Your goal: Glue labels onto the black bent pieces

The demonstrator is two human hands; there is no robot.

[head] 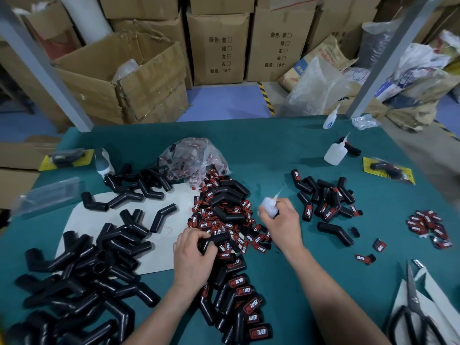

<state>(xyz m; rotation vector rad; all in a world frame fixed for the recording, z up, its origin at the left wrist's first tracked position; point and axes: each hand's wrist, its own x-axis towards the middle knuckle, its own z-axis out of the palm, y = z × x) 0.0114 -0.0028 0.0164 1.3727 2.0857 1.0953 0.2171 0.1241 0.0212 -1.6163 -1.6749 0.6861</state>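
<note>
Bent piece, black, long axis crosswise, at worker-side edge of label pile, pinched in left grip; right grip, at pile's right edge, curled round glue bottle.

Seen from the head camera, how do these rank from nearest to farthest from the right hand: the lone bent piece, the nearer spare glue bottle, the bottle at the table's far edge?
1. Lone bent piece: just right of the right hand.
2. Nearer spare bottle: farther back, to the right.
3. Far-edge bottle: at the back edge of the table, beyond the other.
</note>
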